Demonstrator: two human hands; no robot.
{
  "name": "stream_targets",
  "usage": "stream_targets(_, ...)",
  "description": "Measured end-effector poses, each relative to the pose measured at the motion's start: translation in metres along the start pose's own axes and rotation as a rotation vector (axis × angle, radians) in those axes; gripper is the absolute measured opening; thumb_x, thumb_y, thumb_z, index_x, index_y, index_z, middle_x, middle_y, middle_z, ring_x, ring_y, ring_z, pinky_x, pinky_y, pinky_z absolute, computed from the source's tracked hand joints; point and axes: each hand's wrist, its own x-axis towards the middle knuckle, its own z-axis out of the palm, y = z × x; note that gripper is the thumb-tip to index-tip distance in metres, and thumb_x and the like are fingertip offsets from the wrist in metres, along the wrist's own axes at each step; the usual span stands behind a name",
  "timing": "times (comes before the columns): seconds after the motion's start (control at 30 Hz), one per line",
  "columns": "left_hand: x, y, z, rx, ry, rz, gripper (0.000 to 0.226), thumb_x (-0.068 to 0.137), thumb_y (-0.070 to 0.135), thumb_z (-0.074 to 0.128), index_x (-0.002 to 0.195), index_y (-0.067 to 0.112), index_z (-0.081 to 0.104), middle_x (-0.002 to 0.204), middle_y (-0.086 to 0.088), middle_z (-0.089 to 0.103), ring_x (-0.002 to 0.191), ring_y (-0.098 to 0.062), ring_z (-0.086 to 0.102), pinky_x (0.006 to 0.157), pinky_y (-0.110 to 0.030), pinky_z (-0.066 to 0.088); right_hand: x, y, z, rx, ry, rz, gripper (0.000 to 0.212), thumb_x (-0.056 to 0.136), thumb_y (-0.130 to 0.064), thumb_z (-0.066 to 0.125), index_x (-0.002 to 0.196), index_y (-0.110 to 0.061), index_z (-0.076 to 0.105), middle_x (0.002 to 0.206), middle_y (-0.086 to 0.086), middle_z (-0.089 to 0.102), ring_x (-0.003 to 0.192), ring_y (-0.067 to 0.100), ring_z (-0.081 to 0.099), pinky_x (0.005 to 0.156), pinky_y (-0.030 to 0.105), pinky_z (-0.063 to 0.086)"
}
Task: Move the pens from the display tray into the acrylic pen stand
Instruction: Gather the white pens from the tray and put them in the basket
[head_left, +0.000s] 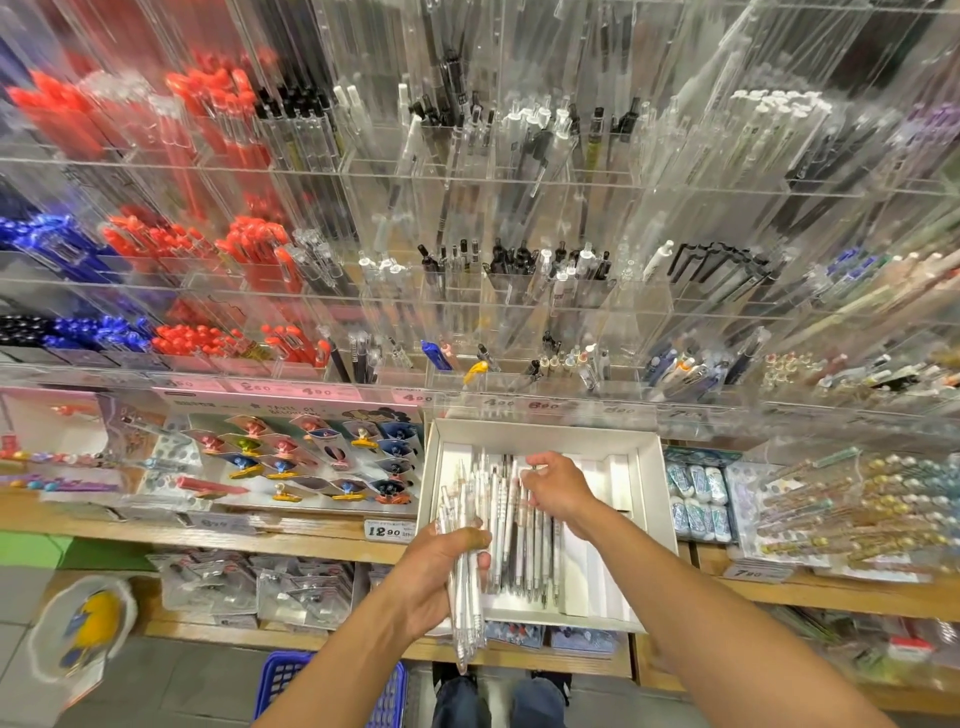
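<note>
Left hand (434, 577) gripping a bundle of clear pens (462, 597), right hand (558, 491) pinching at white-barrelled pens in the white display tray (652, 467), acrylic pen stand (519, 306) above

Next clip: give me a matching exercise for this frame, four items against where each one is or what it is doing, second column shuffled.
Items:
1. left hand
2. right hand
3. tray
4. blue basket

States:
A. on the floor, bottom of frame
B. grips a bundle of clear pens
C. on the wooden shelf, pens lying in it
D. reaches into the tray, fingers on the pens there

Pairs: 1-B, 2-D, 3-C, 4-A
</note>
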Motion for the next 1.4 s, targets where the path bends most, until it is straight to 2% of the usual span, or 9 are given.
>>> stream_targets(0.23, -0.002, 0.003, -0.004, 0.004, -0.039, 0.014, 0.033, 0.085, -0.013, 0.061, 0.115, -0.005, 0.053, 0.080, -0.015, 0.057, 0.059, -0.022, 0.056, 0.048, -0.030, 0.054, 0.011, -0.004, 0.018, -0.224, 0.062, -0.014, 0.024, 0.095, -0.029, 0.058, 0.112, -0.014, 0.064, 0.119, 0.008, 0.063, 0.094, 0.026, 0.066, 0.082, 0.031, 0.052)
stream_targets(0.37, 0.000, 0.002, -0.007, 0.029, -0.033, 0.023, 0.034, 0.084, -0.008, 0.065, 0.116, -0.003, 0.053, 0.081, -0.013, 0.061, 0.061, -0.020, 0.058, 0.051, -0.031, 0.054, 0.004, -0.005, 0.012, -0.136, 0.063, -0.038, 0.013, 0.096, -0.028, 0.057, 0.095, -0.016, 0.062, 0.109, 0.004, 0.063, 0.084, 0.020, 0.063, 0.067, 0.025, 0.046)
stream_targets(0.53, 0.002, 0.003, -0.009, 0.021, -0.023, 0.037, 0.059, 0.068, -0.001, 0.077, 0.122, -0.007, 0.053, 0.079, -0.011, 0.068, 0.061, -0.019, 0.061, 0.052, -0.031, 0.056, -0.023, -0.016, -0.008, 0.066, 0.037, -0.128, 0.016, 0.098, -0.026, 0.055, 0.091, -0.012, 0.059, 0.075, -0.003, 0.058, 0.059, 0.010, 0.053, 0.050, 0.018, 0.041)
stream_targets(0.67, 0.004, 0.004, -0.004, 0.048, -0.033, 0.069, 0.065, 0.072, 0.003, 0.079, 0.130, -0.007, 0.052, 0.081, -0.011, 0.068, 0.063, -0.020, 0.060, 0.056, -0.034, 0.056, -0.049, -0.031, -0.019, 0.236, -0.155, -0.208, 0.013, 0.095, -0.014, 0.059, 0.109, -0.013, 0.058, 0.072, 0.003, 0.061, 0.059, 0.013, 0.058, 0.060, 0.027, 0.048)
stream_targets(0.83, 0.003, 0.005, 0.005, 0.097, -0.056, 0.116, 0.086, 0.073, 0.018, 0.085, 0.143, -0.002, 0.040, 0.119, -0.019, 0.068, 0.099, -0.026, 0.066, 0.081, -0.040, 0.057, -0.072, -0.040, -0.008, 0.325, -0.343, -0.267, 0.016, 0.091, -0.009, 0.064, 0.106, -0.013, 0.059, 0.070, 0.003, 0.066, 0.061, 0.015, 0.062, 0.060, 0.025, 0.051)
stream_targets(0.97, 0.001, 0.001, 0.008, 0.076, -0.101, 0.060, 0.045, 0.070, 0.008, 0.085, 0.106, 0.008, 0.058, 0.085, -0.014, 0.068, 0.063, -0.021, 0.062, 0.057, -0.034, 0.057, -0.073, -0.036, 0.001, 0.278, -0.318, -0.311, 0.016, 0.083, -0.016, 0.075, 0.098, -0.018, 0.068, 0.082, -0.002, 0.067, 0.070, 0.010, 0.067, 0.065, 0.022, 0.052)
stream_targets(1.17, 0.001, -0.001, -0.003, 0.013, -0.007, 0.015, 0.054, 0.076, -0.006, 0.075, 0.124, -0.002, 0.052, 0.085, -0.014, 0.063, 0.056, -0.019, 0.056, 0.047, -0.030, 0.053, -0.043, -0.015, -0.005, 0.113, -0.128, -0.181, 0.014, 0.092, -0.023, 0.065, 0.105, -0.024, 0.067, 0.105, 0.007, 0.067, 0.069, 0.010, 0.062, 0.065, 0.023, 0.051)
stream_targets(1.33, -0.002, -0.004, -0.011, 0.010, 0.017, 0.033, 0.040, 0.080, -0.008, 0.070, 0.118, -0.006, 0.056, 0.082, -0.015, 0.067, 0.058, -0.020, 0.057, 0.050, -0.030, 0.054, -0.022, 0.015, 0.009, -0.278, -0.111, -0.113, 0.032, 0.093, -0.024, 0.061, 0.125, -0.018, 0.055, 0.104, 0.002, 0.060, 0.089, 0.015, 0.060, 0.072, 0.024, 0.043)
stream_targets(1.4, -0.002, -0.004, -0.012, 0.013, 0.047, 0.040, 0.038, 0.082, -0.009, 0.069, 0.118, -0.006, 0.057, 0.079, -0.013, 0.065, 0.059, -0.021, 0.057, 0.051, -0.030, 0.054, -0.019, 0.018, 0.019, -0.307, -0.099, -0.143, 0.036, 0.093, -0.024, 0.063, 0.127, -0.022, 0.053, 0.101, 0.000, 0.062, 0.084, 0.014, 0.060, 0.066, 0.022, 0.043)
